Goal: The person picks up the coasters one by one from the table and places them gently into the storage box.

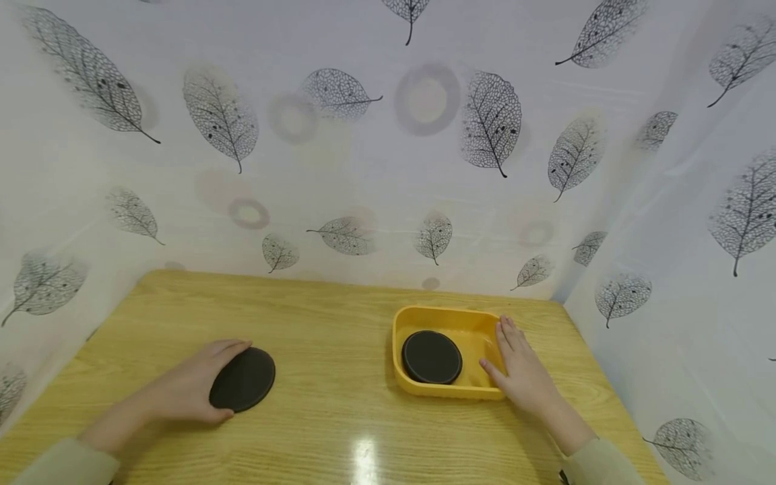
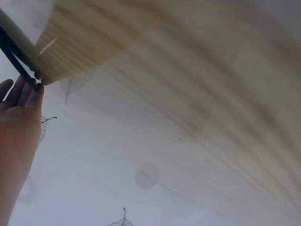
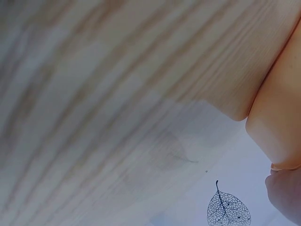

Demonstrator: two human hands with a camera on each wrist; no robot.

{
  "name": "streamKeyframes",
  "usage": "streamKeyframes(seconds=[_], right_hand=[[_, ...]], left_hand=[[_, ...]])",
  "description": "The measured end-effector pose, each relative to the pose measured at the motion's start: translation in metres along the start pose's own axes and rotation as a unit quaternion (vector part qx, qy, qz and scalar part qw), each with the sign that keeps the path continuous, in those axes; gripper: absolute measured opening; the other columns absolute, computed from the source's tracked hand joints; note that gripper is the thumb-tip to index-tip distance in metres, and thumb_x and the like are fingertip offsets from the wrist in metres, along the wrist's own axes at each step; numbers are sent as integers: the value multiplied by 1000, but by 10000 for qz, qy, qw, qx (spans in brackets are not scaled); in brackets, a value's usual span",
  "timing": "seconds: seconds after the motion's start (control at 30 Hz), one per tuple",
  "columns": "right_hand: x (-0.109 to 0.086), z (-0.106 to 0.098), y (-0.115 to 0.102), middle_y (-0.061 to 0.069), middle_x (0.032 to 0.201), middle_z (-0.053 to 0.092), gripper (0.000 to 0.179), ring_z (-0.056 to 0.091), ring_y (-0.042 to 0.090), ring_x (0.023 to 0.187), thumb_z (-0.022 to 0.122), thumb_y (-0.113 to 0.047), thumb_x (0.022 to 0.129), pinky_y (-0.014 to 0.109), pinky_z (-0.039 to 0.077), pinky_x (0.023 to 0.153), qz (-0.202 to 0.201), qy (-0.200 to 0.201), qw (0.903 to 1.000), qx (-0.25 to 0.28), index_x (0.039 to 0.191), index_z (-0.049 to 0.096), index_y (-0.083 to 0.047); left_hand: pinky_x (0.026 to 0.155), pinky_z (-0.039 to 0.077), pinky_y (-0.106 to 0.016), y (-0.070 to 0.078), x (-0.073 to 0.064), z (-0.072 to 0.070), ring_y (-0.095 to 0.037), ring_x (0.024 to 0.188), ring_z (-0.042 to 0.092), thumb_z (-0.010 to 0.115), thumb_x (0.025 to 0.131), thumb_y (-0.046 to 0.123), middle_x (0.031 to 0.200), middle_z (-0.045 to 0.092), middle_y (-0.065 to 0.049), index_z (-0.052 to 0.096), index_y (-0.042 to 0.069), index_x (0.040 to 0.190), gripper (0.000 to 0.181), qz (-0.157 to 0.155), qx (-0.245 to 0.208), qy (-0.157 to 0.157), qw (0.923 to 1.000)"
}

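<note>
My left hand [image 1: 184,389] grips a flat, round black disc [image 1: 247,380] by its left edge, thumb at the near side and fingers at the far side. The left wrist view shows this disc edge-on as a dark band [image 2: 18,61] above the fingers. On the right, a yellow rectangular plastic container [image 1: 475,325] with rounded corners sits on the table. Inside it, toward the left end, lies a second black disc [image 1: 432,357]. The right hand [image 1: 526,370] holds the container's right wall, thumb over the inside and fingers along the rim. Its palm side is hidden.
The wood-grain table [image 1: 327,337] lies beneath both hands. White sheeting [image 1: 364,162] printed with dark leaves rises at the table's back and along both sides. The container stands near the right back corner, with the sheeting beyond it.
</note>
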State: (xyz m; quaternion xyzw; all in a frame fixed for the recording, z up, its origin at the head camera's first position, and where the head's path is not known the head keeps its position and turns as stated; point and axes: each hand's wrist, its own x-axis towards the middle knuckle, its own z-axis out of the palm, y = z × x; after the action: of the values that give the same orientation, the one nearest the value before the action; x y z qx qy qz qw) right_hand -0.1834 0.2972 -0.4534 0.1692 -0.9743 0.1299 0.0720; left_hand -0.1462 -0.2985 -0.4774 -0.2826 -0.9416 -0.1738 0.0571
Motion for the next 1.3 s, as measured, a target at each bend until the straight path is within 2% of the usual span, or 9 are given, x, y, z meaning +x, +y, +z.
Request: streamKeyframes(seconds=[0.2, 0.4, 0.5, 0.77, 0.97, 1.13, 1.3], right_hand=[[-1, 1, -1, 32, 173, 17, 84, 19, 52, 160, 60, -39, 106, 60, 19, 132, 26, 6, 10000, 76, 159, 28, 17], [-1, 2, 0, 31, 173, 16, 84, 19, 51, 161, 59, -39, 106, 59, 18, 133, 43, 27, 10000, 73, 160, 27, 17], [-2, 2, 0, 31, 173, 16, 84, 18, 52, 161, 60, -38, 106, 58, 17, 133, 59, 35, 9999, 92, 160, 27, 16], [-2, 2, 1, 31, 174, 15, 84, 19, 51, 161, 60, -39, 106, 60, 18, 132, 56, 30, 9999, 103, 160, 27, 16], [-2, 3, 2, 31, 174, 15, 85, 18, 51, 161, 59, -41, 106, 62, 19, 131, 48, 28, 9999, 120, 160, 26, 16], [-1, 3, 2, 31, 174, 14, 85, 17, 50, 161, 59, -40, 106, 58, 16, 134, 41, 40, 9999, 122, 161, 25, 16], [-1, 3, 3, 31, 174, 15, 85, 18, 51, 161, 60, -39, 106, 57, 15, 134, 29, 64, 9999, 104, 160, 26, 16]], left_hand=[[100, 59, -53, 14, 19, 0, -38, 132, 60, 98, 64, 44, 148, 57, -19, 48, -1, 153, 111, 82, -109, -147, 9998], [103, 57, -56, 27, 45, 0, -39, 137, 57, 96, 69, 41, 154, 53, -19, 44, 2, 158, 110, 41, -256, -297, 9992], [106, 56, -57, 34, 60, 3, -39, 138, 57, 96, 69, 38, 155, 52, -20, 43, 1, 158, 110, 130, -372, -242, 9989], [110, 54, -57, 49, 99, 15, -39, 137, 57, 95, 67, 36, 153, 53, -22, 43, -4, 157, 111, 646, -565, -18, 9963], [110, 54, -56, 61, 119, 21, -38, 137, 57, 94, 67, 35, 153, 52, -22, 43, -1, 158, 110, 787, -675, 204, 9944], [110, 55, -56, 72, 133, 25, -37, 137, 56, 94, 66, 34, 153, 52, -21, 44, -1, 157, 110, 971, -837, 358, 9911], [112, 53, -55, 87, 150, 28, -36, 138, 55, 94, 65, 36, 154, 52, -21, 44, 0, 158, 111, 1032, -959, 291, 9896]])
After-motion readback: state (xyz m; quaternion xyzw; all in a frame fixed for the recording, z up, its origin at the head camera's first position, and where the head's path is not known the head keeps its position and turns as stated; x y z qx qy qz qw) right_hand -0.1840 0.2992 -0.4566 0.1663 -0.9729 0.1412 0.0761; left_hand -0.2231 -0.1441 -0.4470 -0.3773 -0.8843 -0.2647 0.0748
